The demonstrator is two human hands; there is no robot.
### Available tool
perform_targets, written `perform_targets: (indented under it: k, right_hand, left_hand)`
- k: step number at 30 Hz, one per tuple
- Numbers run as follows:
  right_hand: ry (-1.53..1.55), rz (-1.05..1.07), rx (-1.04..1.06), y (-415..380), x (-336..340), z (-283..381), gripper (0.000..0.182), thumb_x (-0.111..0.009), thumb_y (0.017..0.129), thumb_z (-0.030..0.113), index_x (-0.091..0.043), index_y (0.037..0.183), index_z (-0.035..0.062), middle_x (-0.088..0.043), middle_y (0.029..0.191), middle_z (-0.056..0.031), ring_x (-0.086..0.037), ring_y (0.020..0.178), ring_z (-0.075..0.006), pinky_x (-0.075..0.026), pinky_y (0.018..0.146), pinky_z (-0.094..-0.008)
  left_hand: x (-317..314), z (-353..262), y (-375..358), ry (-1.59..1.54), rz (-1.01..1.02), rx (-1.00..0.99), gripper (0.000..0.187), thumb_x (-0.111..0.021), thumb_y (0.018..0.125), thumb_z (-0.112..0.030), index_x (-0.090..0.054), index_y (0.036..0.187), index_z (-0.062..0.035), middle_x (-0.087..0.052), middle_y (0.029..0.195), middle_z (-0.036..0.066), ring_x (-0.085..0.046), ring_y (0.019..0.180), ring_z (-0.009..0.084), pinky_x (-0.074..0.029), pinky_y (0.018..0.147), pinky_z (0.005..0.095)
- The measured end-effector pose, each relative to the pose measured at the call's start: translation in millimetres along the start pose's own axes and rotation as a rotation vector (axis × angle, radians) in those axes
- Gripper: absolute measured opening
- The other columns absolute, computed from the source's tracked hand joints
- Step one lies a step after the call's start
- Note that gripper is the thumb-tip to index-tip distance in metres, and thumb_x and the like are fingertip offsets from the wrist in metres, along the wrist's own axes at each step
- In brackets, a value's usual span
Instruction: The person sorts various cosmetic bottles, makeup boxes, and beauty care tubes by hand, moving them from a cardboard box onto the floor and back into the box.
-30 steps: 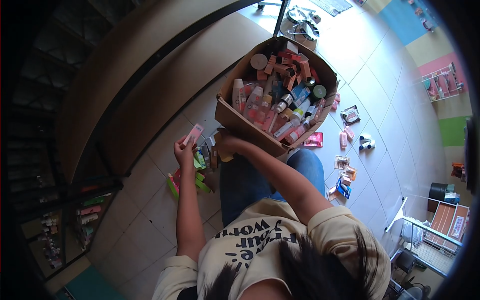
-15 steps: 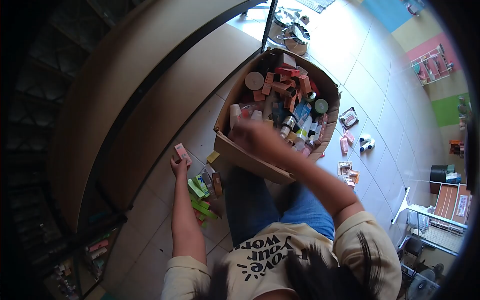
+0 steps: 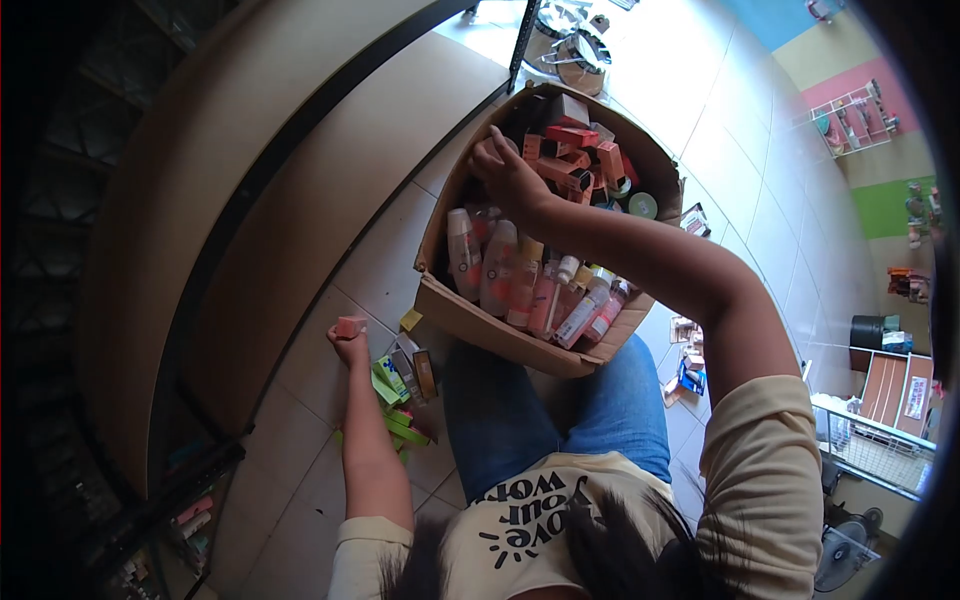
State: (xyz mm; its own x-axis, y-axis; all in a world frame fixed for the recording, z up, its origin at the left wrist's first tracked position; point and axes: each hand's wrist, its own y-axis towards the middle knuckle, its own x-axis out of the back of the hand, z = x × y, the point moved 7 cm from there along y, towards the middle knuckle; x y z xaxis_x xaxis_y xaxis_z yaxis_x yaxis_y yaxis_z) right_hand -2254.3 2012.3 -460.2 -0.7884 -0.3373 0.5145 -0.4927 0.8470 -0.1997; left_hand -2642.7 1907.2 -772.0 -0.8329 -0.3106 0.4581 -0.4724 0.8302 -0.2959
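Observation:
My left hand (image 3: pixel 350 346) is closed round a small pink box (image 3: pixel 351 326) above the floor tiles, left of the green boxes (image 3: pixel 390 380). My right hand (image 3: pixel 508 175) is over the left inner side of a large cardboard box (image 3: pixel 500 338), fingers bent. It covers the spot where a round lid was, and what it grips, if anything, is hidden. Clear and pink bottles (image 3: pixel 545 300) stand or lean in the near part of the cardboard box. Orange small boxes (image 3: pixel 570 172) and a round green-lidded jar (image 3: pixel 642 205) lie farther back.
Long beige shelf panels (image 3: pixel 400 130) with dark metal edges run along the left. Small packages (image 3: pixel 686 375) lie on the floor right of the cardboard box. A wire rack (image 3: pixel 852 122) is on the right wall, with a fan (image 3: pixel 848 555) at the lower right.
My right hand has moved from the near part of the cardboard box up to its far left, uncovering the bottles. My left hand has shifted slightly down and left with the pink box.

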Motion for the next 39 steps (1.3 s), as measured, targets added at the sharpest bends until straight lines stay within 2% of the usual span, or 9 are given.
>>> perform_targets:
  k: [6,12,16,19,23,27,29,34,39]
  right_hand:
    - [0.003,-0.115,0.206,-12.2,-1.6,-13.0,0.026,-0.058,0.081,0.025,-0.07,0.104,0.021,-0.051,0.124,-0.0028,-0.04,0.128,-0.0231,-0.012,0.115,-0.0628]
    - [0.477,-0.17,-0.071,-59.7,48.8,-77.0,0.026,-0.066,0.078,0.021,-0.067,0.104,0.0185,-0.058,0.112,-0.0038,-0.054,0.113,-0.0213,-0.017,0.115,-0.0591]
    - [1.204,-0.134,0.011,-88.0,114.9,-89.8,0.037,-0.073,0.078,0.027,-0.063,0.11,0.0127,-0.06,0.106,-0.0074,-0.061,0.099,-0.0247,-0.038,0.102,-0.0471]
    - [1.663,-0.176,0.215,-88.0,143.8,-81.9,0.044,-0.073,0.079,0.03,-0.059,0.114,0.0069,-0.06,0.104,-0.0112,-0.062,0.096,-0.028,-0.047,0.089,-0.0409]
    - [1.833,-0.152,-0.083,-64.5,79.7,-46.5,0.05,-0.072,0.079,0.038,-0.058,0.112,0.0039,-0.059,0.105,-0.0162,-0.062,0.097,-0.0325,-0.05,0.084,-0.0408]
    - [1.526,0.069,-0.409,-48.2,-5.9,10.8,0.06,-0.072,0.077,0.045,-0.055,0.116,0.003,-0.055,0.112,-0.0199,-0.06,0.098,-0.0391,-0.05,0.086,-0.0433]
    - [1.583,0.086,-0.413,-43.4,11.2,18.8,0.063,-0.071,0.077,0.046,-0.053,0.117,0.0014,-0.054,0.115,-0.0207,-0.059,0.099,-0.0421,-0.05,0.086,-0.0439]
    - [1.72,0.161,-0.548,-29.2,17.7,22.5,0.067,-0.069,0.074,0.052,-0.054,0.114,0.001,-0.053,0.12,-0.0189,-0.059,0.105,-0.0374,-0.049,0.086,-0.0453]
    - [1.642,0.08,-0.609,-23.0,0.4,27.6,0.072,-0.071,0.07,0.054,-0.055,0.116,0.0013,-0.059,0.115,-0.0196,-0.06,0.104,-0.0355,-0.05,0.088,-0.0427]
  left_hand:
    - [16.1,-24.1,-35.1,-0.067,-0.041,-0.065,0.071,-0.068,0.069,0.004,-0.037,0.132,-0.0065,-0.04,0.136,0.017,-0.047,0.122,0.0289,-0.039,0.103,0.0389]
    - [52.6,-153.6,-136.4,-0.162,-0.286,-0.302,0.073,-0.062,0.075,-0.002,-0.029,0.14,-0.0048,-0.022,0.149,0.016,-0.03,0.137,0.0323,-0.027,0.113,0.0457]
    - [28.7,-343.2,-230.2,-0.145,0.122,-0.873,0.068,-0.068,0.08,-0.013,-0.033,0.138,-0.002,-0.034,0.145,0.018,-0.035,0.135,0.0326,-0.032,0.108,0.0465]
    - [8.1,-373.4,-243.8,-0.046,0.378,-0.835,0.062,-0.072,0.081,-0.017,-0.039,0.132,-0.001,-0.044,0.138,0.02,-0.048,0.125,0.0339,-0.04,0.102,0.0423]
    - [36.7,-332.8,-212.2,0.013,0.049,-0.851,0.058,-0.072,0.084,-0.019,-0.04,0.129,0.0,-0.053,0.124,0.019,-0.059,0.107,0.0334,-0.05,0.09,0.0406]
    - [118.3,-222.7,-159.1,-0.079,-0.527,-0.446,0.057,-0.064,0.091,-0.021,-0.033,0.133,0.0015,-0.053,0.121,0.02,-0.058,0.107,0.0334,-0.051,0.088,0.0434]
    - [146.9,-151.9,-118.1,-0.033,-0.571,-0.291,0.055,-0.063,0.091,-0.024,-0.035,0.132,0.0004,-0.052,0.122,0.02,-0.057,0.108,0.0358,-0.05,0.089,0.0456]
    - [140.1,-23.5,-28.8,0.523,-0.214,-0.12,0.054,-0.064,0.086,-0.026,-0.04,0.132,-0.0073,-0.052,0.123,0.02,-0.055,0.111,0.0387,-0.047,0.091,0.0495]
    - [94.2,-5.9,-37.0,0.98,0.095,0.127,0.058,-0.067,0.078,-0.021,-0.045,0.131,-0.0132,-0.049,0.127,0.017,-0.05,0.117,0.0366,-0.045,0.093,0.0499]
